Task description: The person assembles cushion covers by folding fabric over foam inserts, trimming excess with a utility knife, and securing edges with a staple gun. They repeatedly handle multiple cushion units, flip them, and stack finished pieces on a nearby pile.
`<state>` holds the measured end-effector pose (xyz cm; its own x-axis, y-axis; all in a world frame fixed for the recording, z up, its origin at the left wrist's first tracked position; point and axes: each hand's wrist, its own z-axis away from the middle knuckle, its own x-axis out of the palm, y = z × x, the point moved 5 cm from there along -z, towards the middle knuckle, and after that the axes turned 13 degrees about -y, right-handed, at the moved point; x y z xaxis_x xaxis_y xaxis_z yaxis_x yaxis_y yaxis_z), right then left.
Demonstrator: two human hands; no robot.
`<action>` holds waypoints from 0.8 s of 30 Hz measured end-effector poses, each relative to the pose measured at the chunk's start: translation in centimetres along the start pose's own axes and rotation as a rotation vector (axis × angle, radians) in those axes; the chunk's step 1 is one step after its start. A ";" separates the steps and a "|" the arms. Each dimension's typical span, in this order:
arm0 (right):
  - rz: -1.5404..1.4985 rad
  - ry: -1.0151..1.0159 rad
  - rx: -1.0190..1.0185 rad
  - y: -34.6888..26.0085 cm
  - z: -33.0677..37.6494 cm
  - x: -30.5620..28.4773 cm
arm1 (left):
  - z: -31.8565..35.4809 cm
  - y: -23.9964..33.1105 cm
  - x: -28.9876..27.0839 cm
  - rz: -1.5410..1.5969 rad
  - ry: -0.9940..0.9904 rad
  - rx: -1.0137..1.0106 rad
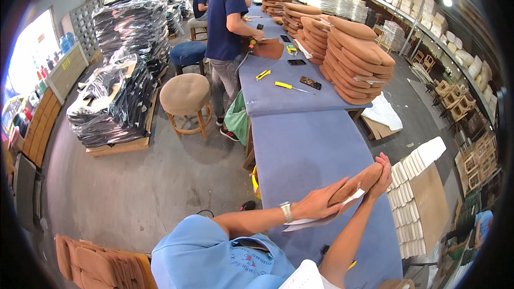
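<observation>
Tilted on edge above the near blue table, a brown padded seat cushion [357,183] is held between my two hands. My left hand [321,202], with a metal-banded watch at its wrist, presses its fingers along the cushion's near end. Around the far end curls my right hand [382,177], its thumb side partly hidden. White sheet material [308,223] hangs along the cushion's underside and sticks out below my left hand.
Stacks of brown cushions [356,59] stand on the far table. A yellow-handled screwdriver [292,86], a yellow cutter [263,75] and phones [309,82] lie nearby. A person [225,21] works at its left side. White pads [406,203] lie right of the table.
</observation>
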<state>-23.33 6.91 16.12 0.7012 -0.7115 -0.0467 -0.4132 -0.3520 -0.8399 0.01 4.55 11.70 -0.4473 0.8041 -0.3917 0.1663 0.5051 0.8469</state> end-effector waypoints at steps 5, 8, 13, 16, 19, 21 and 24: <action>0.036 -0.004 -0.031 -1.2 0.7 0.4 | 1.9 -0.7 -0.6 0.007 0.050 0.096; 0.045 -0.012 -0.026 -1.2 0.9 0.2 | 0.7 1.5 -1.8 0.040 0.117 0.096; 0.176 -0.078 -0.046 -2.6 1.7 -0.3 | -1.1 3.1 -1.6 0.116 0.117 0.122; 0.213 -0.129 -0.025 -7.5 2.6 1.6 | -1.2 2.9 -1.7 0.200 0.142 0.103; 0.268 -0.277 -0.168 -11.2 4.0 4.0 | -1.4 3.4 -2.2 0.185 0.161 0.083; 0.363 -0.296 -0.224 -10.8 4.6 3.6 | -2.0 3.6 -2.2 0.163 0.164 0.088; 0.303 -0.242 -0.198 -8.0 4.9 2.9 | -3.2 3.1 -1.4 0.175 0.133 0.041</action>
<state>-15.15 10.63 20.09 0.6374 -0.6460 -0.4200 -0.7080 -0.2759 -0.6501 -1.63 3.94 16.01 -0.5201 0.8334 -0.1868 0.2857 0.3759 0.8815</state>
